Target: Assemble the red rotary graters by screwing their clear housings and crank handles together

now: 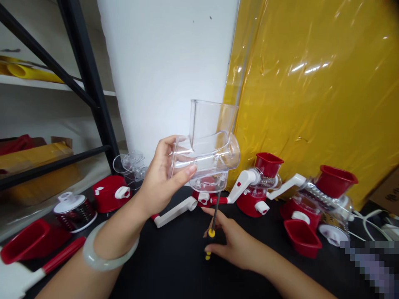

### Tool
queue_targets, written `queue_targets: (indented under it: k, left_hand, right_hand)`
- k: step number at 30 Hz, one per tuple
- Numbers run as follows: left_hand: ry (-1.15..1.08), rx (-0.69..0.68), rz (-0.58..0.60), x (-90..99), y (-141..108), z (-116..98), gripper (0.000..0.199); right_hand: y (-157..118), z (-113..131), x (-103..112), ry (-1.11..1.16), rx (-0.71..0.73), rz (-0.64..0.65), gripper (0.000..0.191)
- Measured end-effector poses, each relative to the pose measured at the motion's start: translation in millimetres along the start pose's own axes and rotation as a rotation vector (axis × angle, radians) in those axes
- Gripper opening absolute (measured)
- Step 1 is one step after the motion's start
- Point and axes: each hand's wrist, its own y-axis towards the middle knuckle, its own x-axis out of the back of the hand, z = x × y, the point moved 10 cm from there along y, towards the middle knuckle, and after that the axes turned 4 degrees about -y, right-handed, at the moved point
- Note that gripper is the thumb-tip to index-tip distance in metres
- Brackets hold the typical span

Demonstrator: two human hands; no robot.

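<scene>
Left hand [163,178] grips the clear plastic housing [212,153] mid-frame; right hand [233,241], lower centre, holds the screwdriver [212,234], best lined up straight.

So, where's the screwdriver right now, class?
In the head view, the screwdriver is just right of centre in the right hand, beneath the clear plastic housing.

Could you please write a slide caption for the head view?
Left hand holding a clear plastic tubular housing above a slim yellow-and-black screwdriver in the right hand.
</scene>
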Motion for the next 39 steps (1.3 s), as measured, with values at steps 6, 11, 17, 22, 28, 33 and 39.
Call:
queue_targets:
  k: [6,11,17,22,28,33,39]
  left_hand:
    - [-0.017,-0.003,0.009,-0.8,0.0,0.2,0.053]
    - [-0.008,-0.010,0.000,-0.1,0.0,0.0,0.053]
    - [-0.004,0.003,-0.008,0.2,0.5,-0.6,0.054]
    - [-0.012,-0.005,0.005,-1.1,0.5,-1.4,0.053]
    - [-0.028,0.004,0.009,-1.7,-0.2,-0.3,0.053]
    - [-0.019,0.002,0.005,-0.7,0.1,0.4,0.053]
    - [-0.023,-0.005,0.007,-0.7,0.7,-0.9,0.053]
  right_hand:
    - [-1.6,-1.4,5.1,0.036,0.035,-0.047,0.082]
    - [-2.0,4.2,4.1,0.032,0.060,-0.048,0.080]
    - [1.7,4.6,8.8,-0.034,0.037,-0.101,0.075]
    - [-3.0,14.8,8.1,0.043,0.099,-0.042,0.075]
    - [1.9,0.7,10.2,-0.058,0.022,-0.133,0.076]
    - [0.5,5.9,3.5,0.011,0.052,-0.061,0.091]
    - [0.6,-7.1,-1.3,-0.073,-0.061,-0.039,0.091]
